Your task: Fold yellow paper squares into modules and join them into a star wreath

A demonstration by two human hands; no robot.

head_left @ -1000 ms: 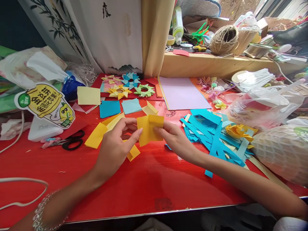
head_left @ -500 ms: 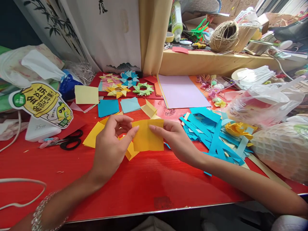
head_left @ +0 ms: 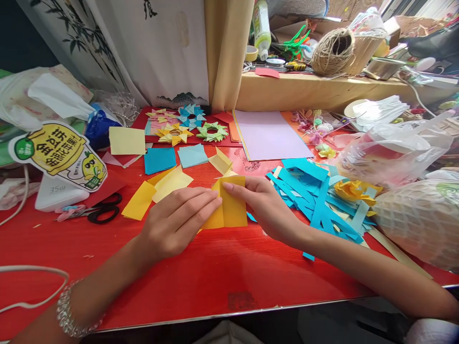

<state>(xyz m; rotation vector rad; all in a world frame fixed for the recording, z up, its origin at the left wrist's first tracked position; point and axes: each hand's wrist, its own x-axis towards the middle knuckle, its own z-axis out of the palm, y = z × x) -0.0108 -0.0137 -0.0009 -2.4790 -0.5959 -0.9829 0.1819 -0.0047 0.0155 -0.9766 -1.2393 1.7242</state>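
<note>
Between my hands is a square sheet of orange-yellow paper (head_left: pixel 234 208), with a vertical crease showing down it. My right hand (head_left: pixel 265 203) pinches its upper right part, thumb in front and the fingers hidden behind. My left hand (head_left: pixel 179 217) is closed over the left part, the backs of its fingers towards me and its thumb hidden. Orange-yellow paper squares (head_left: pixel 137 200) and pale yellow paper (head_left: pixel 174 181) lie just beyond my left hand. A folded pale yellow piece (head_left: pixel 220 162) rests behind the held sheet.
Black-handled scissors (head_left: pixel 103 212) lie to the left. A heap of blue paper strips (head_left: pixel 315 200) is beside my right forearm. Blue squares (head_left: pixel 160 160), folded paper rings (head_left: pixel 174 134) and lilac sheets (head_left: pixel 270 136) sit at the back. A netted bundle (head_left: pixel 419 224) stands at the right.
My left hand has rolled over and moved right, its fingers now covering the sheet's left part and its thumb out of sight. A vertical crease now shows. My right hand keeps its pinch.
</note>
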